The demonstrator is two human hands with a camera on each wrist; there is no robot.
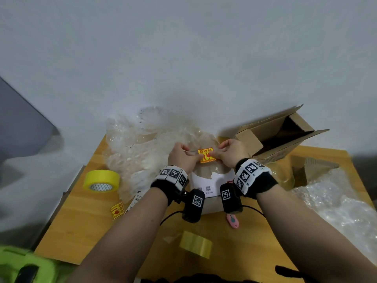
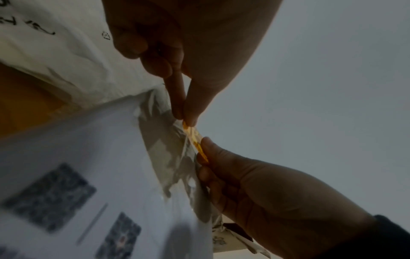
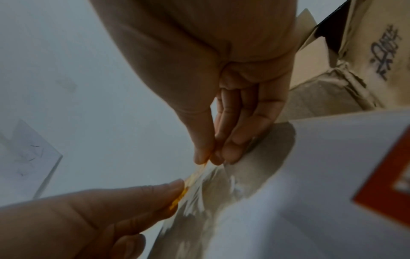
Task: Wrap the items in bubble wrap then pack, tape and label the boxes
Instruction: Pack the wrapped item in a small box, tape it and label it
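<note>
Nearest the camera, at 6 o'clock on the table [image 1: 255, 237], lies a cut strip of yellow tape [image 1: 196, 244], with a small pink cutter [image 1: 233, 221] just beyond it, both within quick reach for sealing. Further in, at the centre, sits the closed box [image 1: 212, 176], its top bearing a white shipping label [image 1: 208, 183] with printed codes, so the free cardboard beyond that label looks like the spot meant for a warning sticker. Over that spot both hands hold the yellow fragile sticker [image 1: 206, 154]: the left hand [image 1: 184, 157] has its thumb and forefinger pinched on the sticker's left edge, and the right hand [image 1: 231, 152] pinches the right edge likewise, each grip closed on it. Holding it by opposite edges probably keeps it flat and level while it goes down; whether it already touches the cardboard I cannot tell. At 9 o'clock a yellow tape roll [image 1: 101, 180] stands beside spare fragile stickers [image 1: 117, 210]. A heap of bubble wrap [image 1: 140, 148] lies at 11 o'clock, more bubble wrap at 3 o'clock, and farthest off, at 1 o'clock, an open box [image 1: 283, 131] lies on its side, likely awaiting its own contents
</note>
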